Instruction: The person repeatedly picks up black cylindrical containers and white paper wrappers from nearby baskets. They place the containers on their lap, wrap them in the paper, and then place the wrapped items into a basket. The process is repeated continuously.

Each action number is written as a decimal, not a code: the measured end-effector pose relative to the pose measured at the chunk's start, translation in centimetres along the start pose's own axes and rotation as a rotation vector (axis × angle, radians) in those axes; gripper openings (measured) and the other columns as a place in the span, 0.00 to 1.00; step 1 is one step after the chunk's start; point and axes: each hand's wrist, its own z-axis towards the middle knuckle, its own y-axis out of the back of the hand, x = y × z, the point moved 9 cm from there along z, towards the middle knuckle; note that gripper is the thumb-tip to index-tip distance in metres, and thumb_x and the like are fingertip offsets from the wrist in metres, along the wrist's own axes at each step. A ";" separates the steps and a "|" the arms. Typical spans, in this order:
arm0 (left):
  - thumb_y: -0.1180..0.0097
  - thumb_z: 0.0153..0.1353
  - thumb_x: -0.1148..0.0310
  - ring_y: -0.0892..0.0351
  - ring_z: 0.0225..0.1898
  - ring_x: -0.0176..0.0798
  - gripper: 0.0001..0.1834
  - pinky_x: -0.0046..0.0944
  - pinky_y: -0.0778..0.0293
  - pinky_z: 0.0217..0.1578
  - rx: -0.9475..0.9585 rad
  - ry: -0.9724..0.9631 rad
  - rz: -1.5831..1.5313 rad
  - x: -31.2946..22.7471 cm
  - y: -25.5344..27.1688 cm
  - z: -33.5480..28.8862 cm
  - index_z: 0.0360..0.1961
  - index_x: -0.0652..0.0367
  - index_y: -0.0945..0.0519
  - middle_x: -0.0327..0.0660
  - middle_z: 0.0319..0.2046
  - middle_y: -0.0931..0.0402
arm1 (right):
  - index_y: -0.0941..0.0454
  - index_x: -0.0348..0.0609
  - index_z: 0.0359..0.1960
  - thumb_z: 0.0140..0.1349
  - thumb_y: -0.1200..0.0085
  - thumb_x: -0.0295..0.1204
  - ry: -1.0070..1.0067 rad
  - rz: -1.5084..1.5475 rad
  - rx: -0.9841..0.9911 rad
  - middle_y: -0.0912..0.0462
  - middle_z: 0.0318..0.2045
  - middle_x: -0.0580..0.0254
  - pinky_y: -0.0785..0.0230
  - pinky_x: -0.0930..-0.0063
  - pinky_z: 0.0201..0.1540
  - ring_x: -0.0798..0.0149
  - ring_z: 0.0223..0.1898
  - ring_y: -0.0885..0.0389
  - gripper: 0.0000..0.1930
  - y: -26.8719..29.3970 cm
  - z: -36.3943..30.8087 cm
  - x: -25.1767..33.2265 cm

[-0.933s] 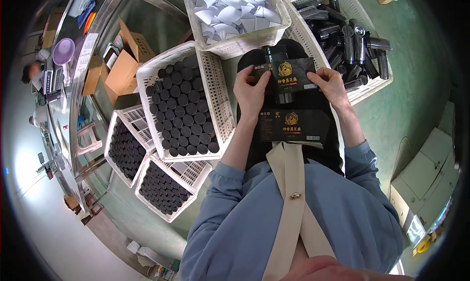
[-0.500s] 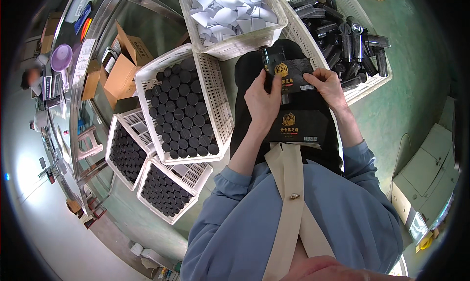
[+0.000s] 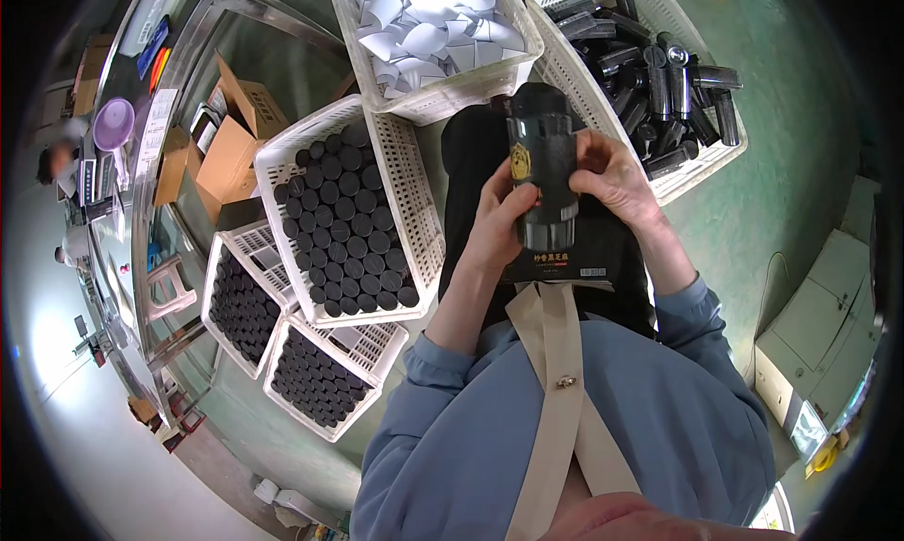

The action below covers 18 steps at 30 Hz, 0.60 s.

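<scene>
Both my hands hold a dark see-through plastic jar (image 3: 548, 164) over my lap, its black lid facing away from me. A black label with a gold emblem lies around its side, the emblem toward the left. My left hand (image 3: 499, 216) is closed on the jar's left side, thumb pressed on the label. From the right, my right hand (image 3: 614, 181) grips the jar, its fingers partly hidden behind it. Below the jar, a stack of black labels (image 3: 591, 258) rests on my lap, partly covered by the jar.
A white crate (image 3: 576, 81) of loose dark jars stands at upper right. Beside it, another crate (image 3: 461, 96) holds curled white paper pieces. At left, a crate (image 3: 412, 169) of upright black-lidded jars adjoins two smaller-looking filled crates. An opened cardboard box (image 3: 231, 150) stands near a metal-framed table.
The label, held out flat before, now lies around the jar. My right hand has moved from the label's right edge onto the jar, which is now nearer and fully in view.
</scene>
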 end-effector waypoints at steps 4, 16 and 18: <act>0.39 0.58 0.47 0.19 0.51 0.53 0.45 0.51 0.18 0.49 0.268 0.244 -0.443 1.4 -3.1 -2.1 0.66 0.69 0.38 0.60 0.56 0.27 | 0.43 0.36 0.69 0.49 0.26 0.43 -0.030 0.143 0.181 0.22 0.53 0.53 0.27 0.66 0.57 0.64 0.54 0.22 0.51 -3.4 1.5 2.4; 0.29 0.50 0.72 0.23 0.48 0.33 0.34 0.36 0.25 0.51 -0.426 -0.530 0.507 -7.2 2.6 -1.8 0.57 0.63 0.32 0.42 0.47 0.22 | 0.28 0.39 0.58 0.46 0.27 0.32 0.311 -0.916 0.098 0.18 0.47 0.49 0.27 0.62 0.51 0.47 0.48 0.18 0.35 -12.7 4.3 8.2; 0.26 0.48 0.72 0.23 0.49 0.34 0.38 0.37 0.26 0.51 -0.459 -0.602 0.569 -9.2 3.7 -1.7 0.58 0.63 0.35 0.42 0.46 0.23 | 0.29 0.39 0.60 0.47 0.27 0.33 0.519 -1.015 0.039 0.20 0.50 0.47 0.28 0.61 0.54 0.44 0.51 0.20 0.37 -14.3 3.9 8.6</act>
